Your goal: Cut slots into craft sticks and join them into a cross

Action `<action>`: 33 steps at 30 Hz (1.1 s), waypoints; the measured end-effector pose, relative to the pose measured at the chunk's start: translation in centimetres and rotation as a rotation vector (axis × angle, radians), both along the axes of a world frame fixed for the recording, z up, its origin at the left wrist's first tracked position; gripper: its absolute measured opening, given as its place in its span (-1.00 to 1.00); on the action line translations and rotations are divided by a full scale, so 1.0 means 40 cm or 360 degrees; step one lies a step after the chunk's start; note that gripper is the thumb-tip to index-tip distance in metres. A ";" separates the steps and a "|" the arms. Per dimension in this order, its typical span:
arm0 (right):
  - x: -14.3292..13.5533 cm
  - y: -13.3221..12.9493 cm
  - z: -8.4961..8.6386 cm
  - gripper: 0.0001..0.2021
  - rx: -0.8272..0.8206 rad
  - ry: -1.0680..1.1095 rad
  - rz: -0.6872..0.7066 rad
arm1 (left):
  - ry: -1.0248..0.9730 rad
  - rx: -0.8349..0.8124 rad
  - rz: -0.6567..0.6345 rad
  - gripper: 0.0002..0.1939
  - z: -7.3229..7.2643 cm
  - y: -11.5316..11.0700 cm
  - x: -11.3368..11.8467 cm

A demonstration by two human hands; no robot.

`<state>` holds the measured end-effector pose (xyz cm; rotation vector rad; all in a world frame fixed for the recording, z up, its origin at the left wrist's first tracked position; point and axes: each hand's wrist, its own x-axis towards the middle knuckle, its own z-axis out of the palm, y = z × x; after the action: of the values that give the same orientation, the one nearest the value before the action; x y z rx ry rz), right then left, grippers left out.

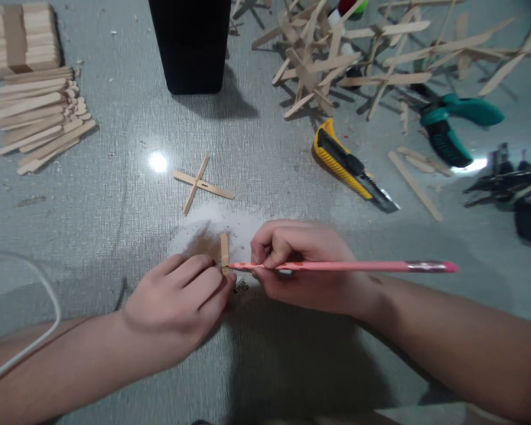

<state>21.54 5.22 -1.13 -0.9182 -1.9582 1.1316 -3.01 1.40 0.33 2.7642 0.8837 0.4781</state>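
My right hand grips a pink pencil that lies nearly level, its eraser end pointing right. The pencil's tip touches, or nearly touches, a short wooden stick beside my left fingertips. That stick is pinched in my left hand, and its lower end is hidden by the fingers. Just beyond my hands, two craft sticks joined as a cross lie flat on the table. A whitish patch with brown dust shows on the surface around the held stick.
A yellow utility knife, blade out, lies beyond my right hand. Teal-handled pliers and a heap of crossed sticks are at upper right. Loose craft sticks lie left. A black container stands at the back. A white cable crosses my left arm.
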 end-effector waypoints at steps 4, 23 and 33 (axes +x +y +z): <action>0.005 0.001 0.006 -0.72 -0.0030 0.0042 -0.0008 | -0.0010 -0.0007 -0.0003 -0.80 0.001 0.001 0.001; -0.011 -0.017 0.011 -0.71 0.0033 0.0024 -0.0063 | -0.0053 -0.0031 0.0101 -0.85 -0.001 -0.009 0.004; -0.009 -0.015 0.004 -0.71 0.0058 -0.0011 -0.0067 | -0.0050 -0.0041 0.0051 -0.81 0.010 -0.001 0.003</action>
<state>21.18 4.62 -0.98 -0.9409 -1.9495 1.0666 -2.90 1.37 0.71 2.7156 0.9214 0.5104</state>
